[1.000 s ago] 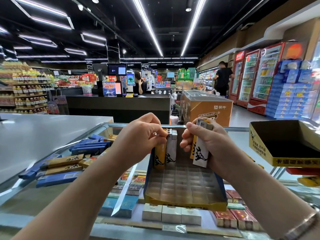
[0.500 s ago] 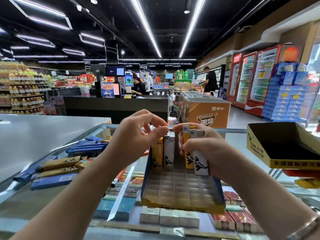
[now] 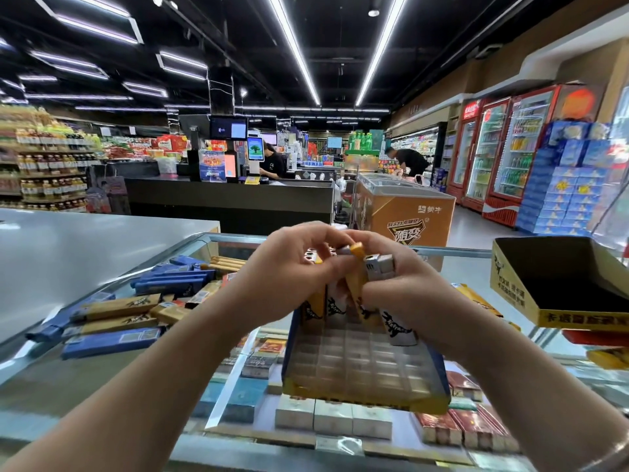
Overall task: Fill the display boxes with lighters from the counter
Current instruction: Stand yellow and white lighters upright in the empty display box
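— Presently, what do we record for our hands?
— Our right hand [image 3: 405, 287] grips a bunch of lighters [image 3: 377, 267], white and yellow; our left hand [image 3: 289, 277] pinches the yellow one's top.
— And the display box [image 3: 364, 369]?
— On the glass counter [image 3: 102, 369] at six o'clock, two lighters standing in its far row. Loose packs [image 3: 115, 311] lie at nine o'clock; a second box [image 3: 558, 284] at three.

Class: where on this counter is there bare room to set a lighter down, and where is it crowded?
Free: the grey countertop left of the glass case; the display box's empty near slots. Crowded: the glass beside the carton pile; the box's far row, where both hands work.
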A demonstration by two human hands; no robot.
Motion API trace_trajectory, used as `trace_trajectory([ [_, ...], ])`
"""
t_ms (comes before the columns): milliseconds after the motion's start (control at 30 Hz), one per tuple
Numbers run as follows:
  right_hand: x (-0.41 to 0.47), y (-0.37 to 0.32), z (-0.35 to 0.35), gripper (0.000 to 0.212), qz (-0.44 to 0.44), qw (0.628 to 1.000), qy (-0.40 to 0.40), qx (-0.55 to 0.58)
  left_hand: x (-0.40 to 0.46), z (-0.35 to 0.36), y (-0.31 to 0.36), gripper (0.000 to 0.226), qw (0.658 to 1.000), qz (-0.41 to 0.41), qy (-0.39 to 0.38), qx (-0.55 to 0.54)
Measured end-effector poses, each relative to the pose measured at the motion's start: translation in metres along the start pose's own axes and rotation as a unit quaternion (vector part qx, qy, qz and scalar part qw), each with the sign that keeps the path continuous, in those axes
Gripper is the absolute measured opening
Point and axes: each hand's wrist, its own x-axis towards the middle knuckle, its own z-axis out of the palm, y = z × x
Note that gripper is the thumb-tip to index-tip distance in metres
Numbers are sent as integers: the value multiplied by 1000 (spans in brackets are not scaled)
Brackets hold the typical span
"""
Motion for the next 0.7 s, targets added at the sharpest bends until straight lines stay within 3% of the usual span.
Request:
trace_trajectory([
  [100, 2, 1, -5, 44, -16, 998, 65, -3, 1, -12, 4, 18, 997, 19, 77, -7],
  [233, 5, 4, -14, 41, -53, 981, 167, 79, 1, -27, 6, 21, 991, 28, 130, -14],
  [400, 8, 9, -23, 41, -79, 957, 265, 85, -2, -21, -3, 24, 984, 29, 52, 167],
  [700, 7, 12, -19, 37, -60, 963, 263, 24, -3, -24, -9, 25, 977, 12, -8, 214],
])
